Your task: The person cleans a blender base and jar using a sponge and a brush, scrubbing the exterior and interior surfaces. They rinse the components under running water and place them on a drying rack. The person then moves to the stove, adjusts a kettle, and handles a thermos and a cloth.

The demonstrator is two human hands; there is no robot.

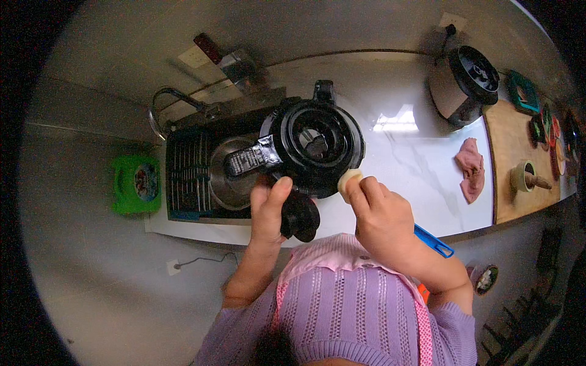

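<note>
A round, glossy black appliance part [320, 132], perhaps a lid or bowl piece, is held up in front of me over the counter beside the sink. My left hand [270, 206] grips it by a black handle [300, 217] at its lower side. At its lower right rim, my right hand [380, 210] pinches a pale yellow, sponge-like piece [350, 183] against the black surface. A silver-grey label bearing writing sits on a tab [252, 158] that sticks out to the left. A blue plastic handle [432, 240] shows behind my right forearm.
Left lie the sink's metal basin [231, 192], a drying rack [187, 171], the faucet [158, 114] and a green container [123, 183]. A pink cloth [471, 169] lies right, near an appliance base [458, 91] and a wooden board [508, 183] bearing a mortar [522, 176].
</note>
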